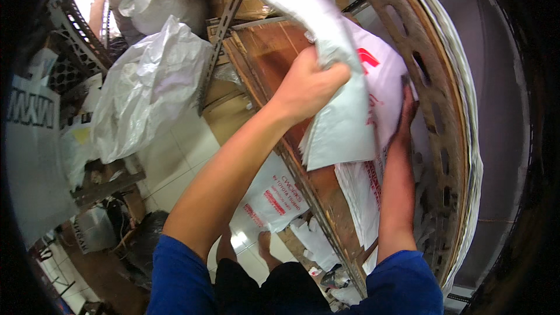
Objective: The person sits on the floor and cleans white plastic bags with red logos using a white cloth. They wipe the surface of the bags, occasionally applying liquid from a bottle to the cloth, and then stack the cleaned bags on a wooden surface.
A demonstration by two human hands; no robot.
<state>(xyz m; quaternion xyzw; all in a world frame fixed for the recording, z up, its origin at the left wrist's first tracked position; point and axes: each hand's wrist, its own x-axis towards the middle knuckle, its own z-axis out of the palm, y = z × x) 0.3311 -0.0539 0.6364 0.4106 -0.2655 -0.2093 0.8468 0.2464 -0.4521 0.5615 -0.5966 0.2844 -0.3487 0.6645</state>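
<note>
My left hand (315, 84) is closed in a fist round a bundle of white plastic bags (344, 131), stacked flat and hanging down from the grip. The top of the bundle, above the fist, is blurred and bends over to the left. Behind it stands a white plastic bag with red print (379, 70). Against that bag's right side lies my right hand (406, 108), its fingers stretched upward and partly hidden in shadow. More white bags with red print (359, 192) lie below on a brown wooden shelf board (262, 52).
A slotted metal shelf post with a board edge (429, 81) rises close to my right hand. Cardboard boxes (280, 0) sit beyond the shelf. To the left is a crumpled translucent sack (154, 90). A printed white bag (274, 195) lies low near my feet on the tiled floor (169, 160).
</note>
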